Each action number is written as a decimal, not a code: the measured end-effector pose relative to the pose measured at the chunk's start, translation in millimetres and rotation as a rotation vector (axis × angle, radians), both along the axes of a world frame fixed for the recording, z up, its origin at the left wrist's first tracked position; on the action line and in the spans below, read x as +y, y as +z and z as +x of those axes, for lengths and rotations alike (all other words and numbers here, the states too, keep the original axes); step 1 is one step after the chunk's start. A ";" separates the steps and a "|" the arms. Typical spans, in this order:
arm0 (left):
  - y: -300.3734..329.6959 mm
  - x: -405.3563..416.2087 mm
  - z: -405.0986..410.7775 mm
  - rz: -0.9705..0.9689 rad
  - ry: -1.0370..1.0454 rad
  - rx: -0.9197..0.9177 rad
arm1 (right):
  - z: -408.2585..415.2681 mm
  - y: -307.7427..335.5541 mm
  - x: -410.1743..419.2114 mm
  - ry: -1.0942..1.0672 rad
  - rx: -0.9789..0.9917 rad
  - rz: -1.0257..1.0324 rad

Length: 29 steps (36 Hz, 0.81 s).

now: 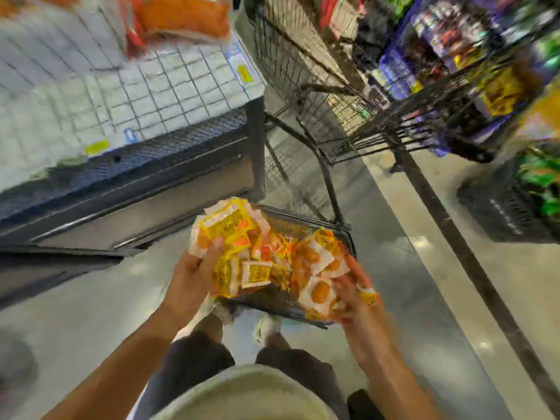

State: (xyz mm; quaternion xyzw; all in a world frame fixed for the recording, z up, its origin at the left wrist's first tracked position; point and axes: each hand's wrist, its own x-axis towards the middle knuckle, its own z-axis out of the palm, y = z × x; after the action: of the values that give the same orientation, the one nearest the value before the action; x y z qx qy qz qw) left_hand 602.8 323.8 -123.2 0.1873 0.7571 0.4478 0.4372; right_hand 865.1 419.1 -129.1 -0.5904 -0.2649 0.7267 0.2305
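Head view: looks like mid-haul, holding a heap of snack packets [233, 234] just above the low wire basket [292, 221] by the feet, right next to the shelf [169, 86]. Gripping a fat yellow bunch in the left hand [194, 268] with a thumb clamped on top, and clutching another clump of orange-and-white ones in the right hand [357, 301], blurry but clearly closed around them. Can't tell whether loading or unloading. Next up, probably: squeeze firmly, avoid shedding loose packets, then lower into the basket or swing over toward the shopping cart [303, 71].
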 end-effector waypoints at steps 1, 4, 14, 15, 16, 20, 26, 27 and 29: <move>12.7 -11.4 -2.1 0.016 0.017 0.008 | -6.4 12.1 -4.6 0.021 0.008 0.001; 39.1 -49.5 -9.7 0.047 0.102 -0.005 | -29.3 40.7 -18.5 0.098 0.042 -0.013; 86.1 -189.6 -52.2 0.079 0.477 -0.067 | -125.0 110.7 -83.9 0.359 0.134 0.018; 89.3 -204.2 -60.0 0.091 0.505 -0.064 | -137.1 116.5 -92.8 0.385 0.151 0.015; 92.3 -218.8 -68.8 0.105 0.534 -0.056 | -150.4 122.3 -102.8 0.409 0.165 0.012; 100.5 -277.3 -103.9 0.163 0.648 -0.047 | -203.4 140.1 -149.3 0.477 0.202 0.019; 102.8 -372.6 -156.8 0.167 0.739 -0.059 | -274.4 135.2 -224.5 0.580 0.250 -0.055; 103.4 -386.0 -164.0 0.168 0.758 -0.056 | -284.6 134.6 -234.8 0.604 0.254 -0.069; 106.6 -410.6 -178.6 0.170 0.799 -0.032 | -304.0 134.8 -253.2 0.610 0.247 -0.107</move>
State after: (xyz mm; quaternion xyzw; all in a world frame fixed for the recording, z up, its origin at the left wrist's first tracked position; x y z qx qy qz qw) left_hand 424.2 -86.8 -16.7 -0.0932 0.7237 0.6462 0.2236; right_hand 561.1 165.9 5.7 -0.4025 -0.3612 0.8411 0.0014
